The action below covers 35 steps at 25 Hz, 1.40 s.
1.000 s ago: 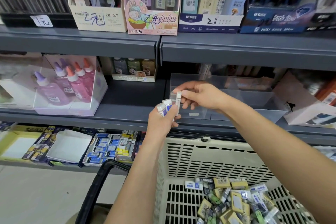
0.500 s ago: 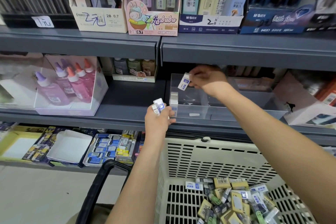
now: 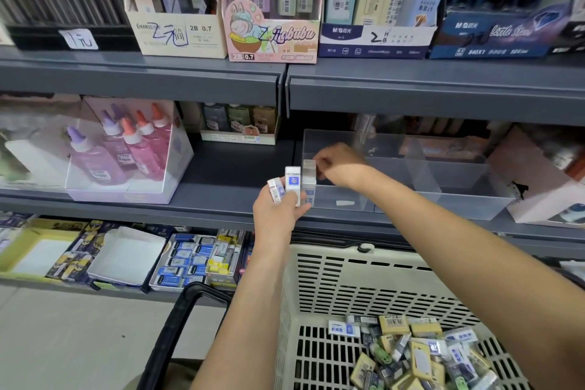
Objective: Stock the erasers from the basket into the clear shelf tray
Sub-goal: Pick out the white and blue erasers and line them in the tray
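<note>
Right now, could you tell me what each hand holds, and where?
Left hand grips two erasers by their lower ends; right hand pinches a third eraser by its top.

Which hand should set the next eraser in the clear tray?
Right. The right hand is inside the clear tray, fingers pinching the standing eraser; the left hand grips two erasers just outside its front wall.

Right grip (image 3: 340,165) fingertips hidden behind tray eraser (image 3: 309,176), blurred through tray (image 3: 459,168) wall; pinch or just touch, can't tell. Left grip (image 3: 278,215) back-on, fingers round held erasers (image 3: 286,184) mostly hidden. Basket (image 3: 348,282) cut off bottom and right; pile (image 3: 427,355) labels too small to read.
</note>
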Each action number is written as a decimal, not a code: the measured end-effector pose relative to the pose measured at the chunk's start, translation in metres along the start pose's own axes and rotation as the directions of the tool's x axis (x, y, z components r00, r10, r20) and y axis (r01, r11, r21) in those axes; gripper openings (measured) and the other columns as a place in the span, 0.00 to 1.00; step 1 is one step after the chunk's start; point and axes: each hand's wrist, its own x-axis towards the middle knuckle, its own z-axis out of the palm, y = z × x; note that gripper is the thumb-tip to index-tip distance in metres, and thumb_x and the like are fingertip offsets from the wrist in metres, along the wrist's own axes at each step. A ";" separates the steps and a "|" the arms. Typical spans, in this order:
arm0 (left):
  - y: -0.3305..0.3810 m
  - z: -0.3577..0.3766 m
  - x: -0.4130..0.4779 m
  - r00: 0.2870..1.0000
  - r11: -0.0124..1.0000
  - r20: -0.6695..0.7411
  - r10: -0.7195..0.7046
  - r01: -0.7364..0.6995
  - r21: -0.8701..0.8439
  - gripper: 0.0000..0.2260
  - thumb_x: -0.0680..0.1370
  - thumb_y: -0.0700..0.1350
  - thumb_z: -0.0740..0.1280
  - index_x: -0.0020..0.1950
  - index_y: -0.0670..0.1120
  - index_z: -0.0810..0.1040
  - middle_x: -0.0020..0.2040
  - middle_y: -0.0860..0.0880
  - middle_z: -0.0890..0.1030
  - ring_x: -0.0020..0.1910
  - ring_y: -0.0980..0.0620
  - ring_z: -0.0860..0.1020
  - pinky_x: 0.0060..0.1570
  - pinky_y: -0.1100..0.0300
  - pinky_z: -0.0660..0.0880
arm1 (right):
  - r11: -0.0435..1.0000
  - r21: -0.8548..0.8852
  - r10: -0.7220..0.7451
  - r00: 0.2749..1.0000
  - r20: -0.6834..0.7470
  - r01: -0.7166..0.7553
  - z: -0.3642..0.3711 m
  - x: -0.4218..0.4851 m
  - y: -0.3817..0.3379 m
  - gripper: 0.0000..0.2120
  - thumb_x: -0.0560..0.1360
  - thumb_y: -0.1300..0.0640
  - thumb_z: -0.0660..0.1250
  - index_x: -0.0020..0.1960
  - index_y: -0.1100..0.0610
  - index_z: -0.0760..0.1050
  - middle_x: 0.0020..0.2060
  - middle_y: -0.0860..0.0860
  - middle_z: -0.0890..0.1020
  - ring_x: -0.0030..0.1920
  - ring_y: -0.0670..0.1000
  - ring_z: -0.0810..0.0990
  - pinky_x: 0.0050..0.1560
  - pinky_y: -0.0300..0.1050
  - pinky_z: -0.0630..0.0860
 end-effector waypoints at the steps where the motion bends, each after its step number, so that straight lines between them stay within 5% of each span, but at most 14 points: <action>1: 0.001 0.000 -0.001 1.000 1.000 0.010 -0.006 0.006 -0.010 0.12 0.77 0.33 0.61 0.46 0.49 0.77 0.35 0.54 0.83 0.39 0.57 0.83 0.37 0.65 0.79 | 1.000 -0.024 -0.007 1.000 -0.009 0.007 -0.002 -0.002 0.000 0.12 0.78 0.60 0.57 0.51 0.56 0.80 0.52 0.53 0.82 0.53 0.56 0.80 0.55 0.47 0.75; 5: 0.003 0.000 -0.004 0.998 1.000 0.058 0.010 -0.010 0.010 0.10 0.77 0.34 0.63 0.47 0.49 0.78 0.39 0.51 0.83 0.41 0.57 0.83 0.39 0.64 0.79 | 0.978 0.205 -0.010 0.985 -0.174 0.046 -0.014 -0.021 -0.001 0.09 0.77 0.54 0.61 0.50 0.54 0.80 0.47 0.51 0.83 0.47 0.52 0.80 0.48 0.42 0.74; 10: 0.000 0.005 -0.010 0.989 0.995 0.147 0.032 -0.044 0.086 0.05 0.76 0.40 0.68 0.51 0.46 0.80 0.44 0.46 0.81 0.45 0.52 0.80 0.46 0.63 0.79 | 0.950 0.286 -0.128 0.992 0.004 0.122 -0.019 -0.051 -0.006 0.15 0.76 0.44 0.62 0.39 0.53 0.79 0.27 0.45 0.80 0.26 0.40 0.77 0.31 0.31 0.73; 14: 0.002 0.007 -0.010 0.991 0.999 0.134 0.021 -0.027 0.043 0.04 0.78 0.42 0.66 0.50 0.45 0.80 0.48 0.44 0.82 0.47 0.52 0.81 0.47 0.62 0.78 | 0.920 0.389 -0.074 0.996 0.051 0.049 -0.026 -0.053 -0.003 0.02 0.74 0.54 0.66 0.45 0.50 0.78 0.32 0.48 0.83 0.32 0.41 0.79 0.31 0.33 0.75; 16: 0.001 0.007 -0.009 0.996 0.997 0.090 0.021 -0.027 0.070 0.05 0.79 0.41 0.64 0.47 0.47 0.79 0.47 0.44 0.82 0.47 0.52 0.81 0.44 0.64 0.78 | 0.900 0.437 -0.041 0.996 0.077 0.003 -0.027 -0.052 0.002 0.07 0.73 0.61 0.66 0.50 0.54 0.77 0.35 0.50 0.83 0.32 0.44 0.79 0.35 0.35 0.77; 20: 0.002 0.006 -0.007 1.000 0.991 -0.004 0.011 -0.011 0.133 0.06 0.79 0.45 0.63 0.44 0.51 0.77 0.30 0.57 0.78 0.30 0.58 0.75 0.31 0.63 0.72 | 0.743 0.669 0.086 0.992 -0.089 -0.004 -0.038 -0.040 0.006 0.07 0.72 0.69 0.68 0.43 0.58 0.78 0.42 0.60 0.81 0.28 0.43 0.80 0.35 0.35 0.79; 23: 0.002 0.005 -0.005 0.999 0.991 -0.036 0.000 0.005 0.134 0.06 0.79 0.44 0.62 0.45 0.51 0.77 0.27 0.58 0.70 0.26 0.59 0.66 0.26 0.65 0.64 | 0.873 0.486 0.109 0.954 -0.278 0.042 -0.038 -0.017 0.010 0.07 0.72 0.65 0.68 0.47 0.55 0.80 0.46 0.58 0.83 0.44 0.54 0.82 0.54 0.49 0.78; 25: 0.002 0.005 -0.006 0.999 0.990 -0.032 -0.003 0.007 0.143 0.08 0.78 0.42 0.61 0.45 0.51 0.77 0.28 0.57 0.70 0.26 0.59 0.66 0.25 0.66 0.64 | 0.931 0.359 0.061 0.947 -0.315 0.060 -0.032 -0.011 0.008 0.08 0.73 0.61 0.67 0.51 0.55 0.80 0.47 0.55 0.83 0.49 0.55 0.81 0.58 0.49 0.76; 35: 0.006 0.006 -0.008 0.999 0.994 -0.026 -0.036 0.039 0.103 0.08 0.78 0.38 0.58 0.46 0.49 0.74 0.31 0.54 0.70 0.25 0.60 0.65 0.25 0.66 0.62 | 0.978 0.180 -0.057 0.968 -0.243 0.103 -0.030 -0.010 -0.003 0.10 0.74 0.58 0.67 0.54 0.51 0.80 0.43 0.45 0.78 0.43 0.43 0.74 0.50 0.32 0.69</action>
